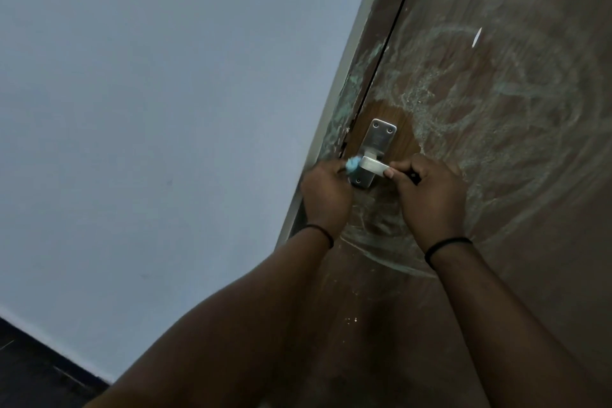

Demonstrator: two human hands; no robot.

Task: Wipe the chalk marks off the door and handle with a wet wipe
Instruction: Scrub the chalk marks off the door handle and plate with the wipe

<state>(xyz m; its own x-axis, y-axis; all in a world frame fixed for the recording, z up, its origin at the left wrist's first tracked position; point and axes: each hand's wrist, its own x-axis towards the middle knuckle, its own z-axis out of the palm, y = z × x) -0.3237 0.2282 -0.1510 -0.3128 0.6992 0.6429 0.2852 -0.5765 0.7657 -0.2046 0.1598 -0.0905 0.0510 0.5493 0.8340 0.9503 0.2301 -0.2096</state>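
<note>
A brown wooden door [516, 242] fills the right side, smeared with pale green-white chalk marks [490, 93] in wide swirls. A cleaner patch of bare wood surrounds the silver metal handle plate [377, 139]. The lever handle [374, 166] sticks out to the right from the plate. My left hand [326, 195] holds a bunched blue-stained wet wipe [451, 166] against the left end of the lever and plate. My right hand [430, 195] grips the lever's free end, fingers curled over it.
The door frame [347, 83] runs diagonally along the door's left edge and carries green chalk smears. A plain pale wall [165, 109] takes up the left. A dark floor strip [29, 371] shows at the lower left corner.
</note>
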